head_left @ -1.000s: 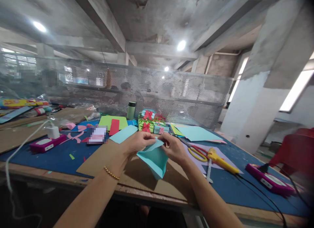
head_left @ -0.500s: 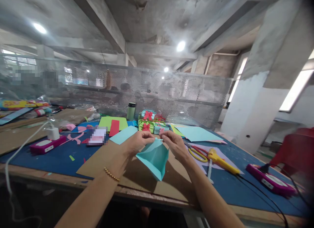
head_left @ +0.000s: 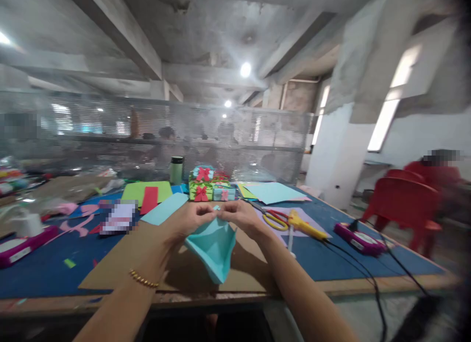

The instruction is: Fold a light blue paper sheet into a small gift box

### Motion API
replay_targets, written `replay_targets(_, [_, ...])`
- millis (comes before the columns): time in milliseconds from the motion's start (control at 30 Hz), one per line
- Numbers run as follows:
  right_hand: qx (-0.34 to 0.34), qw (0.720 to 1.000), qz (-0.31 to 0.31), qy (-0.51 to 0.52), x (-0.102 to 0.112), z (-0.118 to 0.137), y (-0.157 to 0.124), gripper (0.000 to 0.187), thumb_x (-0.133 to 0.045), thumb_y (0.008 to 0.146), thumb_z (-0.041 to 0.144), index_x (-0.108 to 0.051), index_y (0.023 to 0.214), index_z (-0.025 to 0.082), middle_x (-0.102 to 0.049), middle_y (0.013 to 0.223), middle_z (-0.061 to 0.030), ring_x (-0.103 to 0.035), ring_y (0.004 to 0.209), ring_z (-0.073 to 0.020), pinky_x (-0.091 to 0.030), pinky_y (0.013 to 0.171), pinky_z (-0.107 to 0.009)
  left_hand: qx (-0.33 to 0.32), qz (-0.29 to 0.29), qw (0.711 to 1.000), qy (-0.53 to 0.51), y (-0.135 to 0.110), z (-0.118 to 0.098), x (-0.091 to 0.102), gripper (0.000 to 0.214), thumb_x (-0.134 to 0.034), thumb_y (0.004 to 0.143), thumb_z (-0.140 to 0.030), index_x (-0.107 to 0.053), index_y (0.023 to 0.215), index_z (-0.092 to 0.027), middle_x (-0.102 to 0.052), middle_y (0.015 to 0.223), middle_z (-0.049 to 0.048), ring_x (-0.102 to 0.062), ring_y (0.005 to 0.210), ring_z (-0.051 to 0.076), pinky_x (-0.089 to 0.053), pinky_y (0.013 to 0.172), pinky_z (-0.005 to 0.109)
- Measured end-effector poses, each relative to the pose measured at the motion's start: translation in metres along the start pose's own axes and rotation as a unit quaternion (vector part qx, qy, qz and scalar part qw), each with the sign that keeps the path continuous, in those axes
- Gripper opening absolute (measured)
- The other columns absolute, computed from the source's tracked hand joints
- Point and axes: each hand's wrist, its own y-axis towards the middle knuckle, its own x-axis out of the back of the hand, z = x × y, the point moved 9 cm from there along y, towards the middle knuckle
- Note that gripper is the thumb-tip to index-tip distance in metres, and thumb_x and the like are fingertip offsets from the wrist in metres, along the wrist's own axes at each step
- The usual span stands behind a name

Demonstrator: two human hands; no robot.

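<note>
A folded light-blue paper pouch (head_left: 214, 249) hangs by its upper end between my hands, with its wide opening facing me. My left hand (head_left: 195, 218) pinches the top edge from the left, fingers closed. From the other side my right hand (head_left: 239, 215) pinches the same gathered end, its fingertips almost meeting the left ones. A small pale bit of paper pokes up between the fingertips. Beneath the pouch lies a brown cardboard sheet (head_left: 128, 261). Beyond my hands stand small paper gift boxes (head_left: 201, 185) with red and pink bows.
On the right lie scissors (head_left: 275, 220) and a yellow glue gun (head_left: 305, 226), its cord running to a purple power strip (head_left: 360, 239). Light-blue paper sheets (head_left: 275, 191), a red strip (head_left: 149, 199) and a green bottle (head_left: 176, 170) sit farther back. Red chairs (head_left: 401, 204) stand beyond the table.
The view has turned right, so the table's contents sit farther left and more of the red chairs shows. Both hands keep hold of the paper pouch, which has tilted slightly.
</note>
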Motion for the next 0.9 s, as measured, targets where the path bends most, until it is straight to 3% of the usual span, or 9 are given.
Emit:
replay_targets(233, [-0.052,0.998,-0.027,-0.033,0.005,0.018,-0.013,0.014,-0.063,0.075,0.026,-0.069,0.068,0.014,-0.049,0.058,0.0039,-0.043,0.062,-0.01,-0.027,0.056,-0.021,0.047,0.037,0.998,-0.014,0.0,0.02,-0.004,0.037,-0.067,0.076,-0.052,-0.064,0.075,-0.015,-0.049,0.058,-0.0037,-0.038,0.05,0.009,-0.027,0.048,0.021])
replay_targets(467, [-0.031,0.997,-0.038,-0.062,0.007,0.021,-0.014,0.014,-0.059,0.075,0.022,-0.065,0.067,0.014,-0.047,0.059,0.0043,-0.039,0.058,-0.0092,-0.025,0.053,-0.022,0.12,0.038,0.987,-0.102,-0.006,0.013,-0.017,0.046,-0.078,0.058,-0.057,-0.065,0.066,-0.013,-0.051,0.055,-0.0021,-0.037,0.049,0.008,-0.027,0.046,0.022])
replay_targets(700, [0.035,0.995,-0.035,-0.085,0.004,0.029,-0.007,0.018,-0.055,0.078,0.024,-0.056,0.063,0.015,-0.04,0.057,0.0048,-0.035,0.056,-0.0092,-0.026,0.051,-0.021,0.166,-0.022,0.965,-0.203,-0.012,0.012,-0.016,0.053,-0.089,0.044,-0.053,-0.068,0.068,-0.011,-0.055,0.053,-0.0021,-0.04,0.047,0.007,-0.029,0.045,0.02])
replay_targets(800, [0.059,0.994,-0.027,-0.093,0.002,0.03,-0.01,0.031,-0.052,0.085,0.032,-0.051,0.059,0.016,-0.038,0.057,0.0044,-0.034,0.056,-0.0092,-0.026,0.05,-0.021,0.165,-0.039,0.958,-0.231,-0.021,0.013,-0.013,0.051,-0.089,0.047,-0.051,-0.07,0.073,-0.012,-0.062,0.059,0.0001,-0.048,0.05,0.009,-0.037,0.049,0.021])
replay_targets(900, [0.072,0.991,-0.036,-0.103,0.009,0.023,-0.026,0.04,-0.041,0.094,0.04,-0.055,0.065,0.016,-0.048,0.062,0.0021,-0.044,0.059,-0.0103,-0.035,0.054,-0.02,0.171,-0.069,0.934,-0.306,-0.04,0.014,-0.003,0.047,-0.09,0.052,-0.045,-0.071,0.081,-0.014,-0.067,0.064,0.001,-0.056,0.054,0.012,-0.045,0.054,0.024])
